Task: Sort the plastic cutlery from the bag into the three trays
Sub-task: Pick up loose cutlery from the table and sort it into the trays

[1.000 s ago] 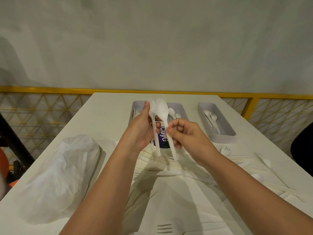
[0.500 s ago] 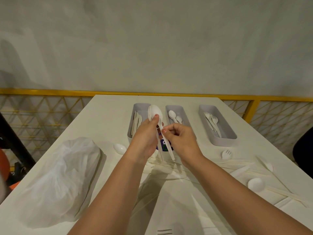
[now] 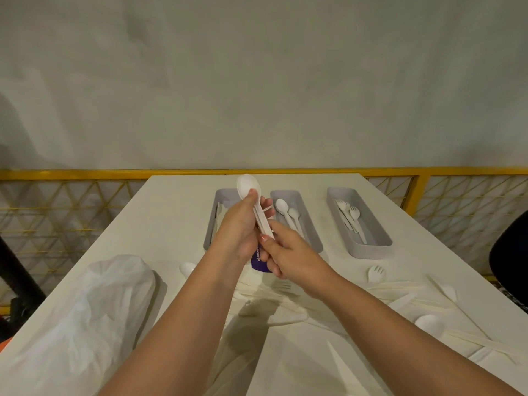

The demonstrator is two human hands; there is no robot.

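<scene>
My left hand [image 3: 241, 227] grips a small stack of white plastic spoons [image 3: 248, 186], bowls up, above the near end of the left grey tray [image 3: 211, 224]. My right hand [image 3: 288, 252] pinches the lower ends of their handles. The middle tray [image 3: 313, 238] holds two spoons [image 3: 283, 207]. Forks [image 3: 353, 215] lie in the right tray [image 3: 368, 247]. More white cutlery [image 3: 400, 298] is scattered on the table near me. A white plastic bag [image 3: 94, 310] sits at the left.
A purple-labelled wrapper [image 3: 257, 260] shows under my hands. Loose pieces include a fork head [image 3: 375, 273] and spoons [image 3: 430, 324] at the right, plus a spoon bowl [image 3: 187, 269] left of my arm. A yellow mesh railing [image 3: 57, 195] borders the white table [image 3: 171, 212].
The two spoons that stood apart have been brought together into one stack in my left hand. My right hand slid down to the handle ends. The view pulled back and down a little.
</scene>
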